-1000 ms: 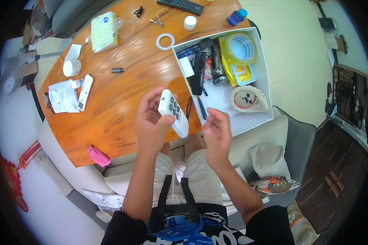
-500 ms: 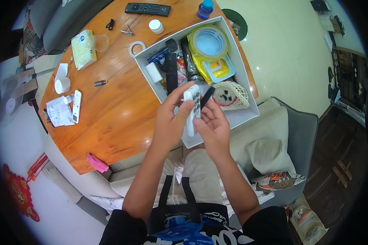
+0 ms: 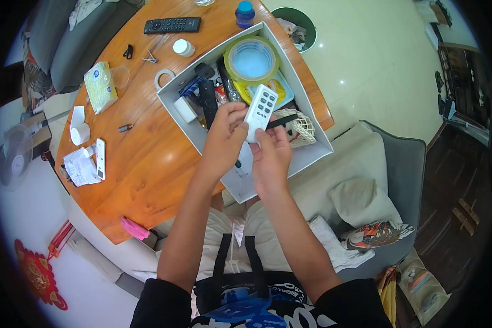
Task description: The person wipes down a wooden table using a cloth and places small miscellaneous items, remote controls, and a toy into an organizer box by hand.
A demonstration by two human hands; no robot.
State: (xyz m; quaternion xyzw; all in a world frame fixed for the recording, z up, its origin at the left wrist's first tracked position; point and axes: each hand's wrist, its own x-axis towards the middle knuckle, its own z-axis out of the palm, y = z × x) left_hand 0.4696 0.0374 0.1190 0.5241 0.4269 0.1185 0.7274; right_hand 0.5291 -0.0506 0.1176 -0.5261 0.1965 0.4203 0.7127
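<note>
Both hands meet over the white box (image 3: 238, 188). A white remote (image 3: 261, 112) with grey buttons is tilted upward between them. My left hand (image 3: 226, 136) grips it from the left, thumb along its edge. My right hand (image 3: 272, 156) has its thumb against the lower end of the remote, with a black strip (image 3: 282, 121) between its fingers, pointing right. Inside the box are a roll of yellow-green tape (image 3: 252, 59), a small white box (image 3: 185, 110), a black object (image 3: 208, 98) and a woven basket (image 3: 302, 129), partly behind the right hand.
On the wooden table (image 3: 142, 175) are a black remote (image 3: 172, 25), a white jar (image 3: 183, 48), a blue bottle (image 3: 245, 15), a tissue pack (image 3: 100, 87), another white remote (image 3: 100, 159) and a pink cloth (image 3: 134, 228). A bin (image 3: 310, 31) stands beyond the table.
The view has shifted, and the box appears further left. My right hand has come to the white remote and now has a black strip in its fingers. The remote has turned, its buttons facing up.
</note>
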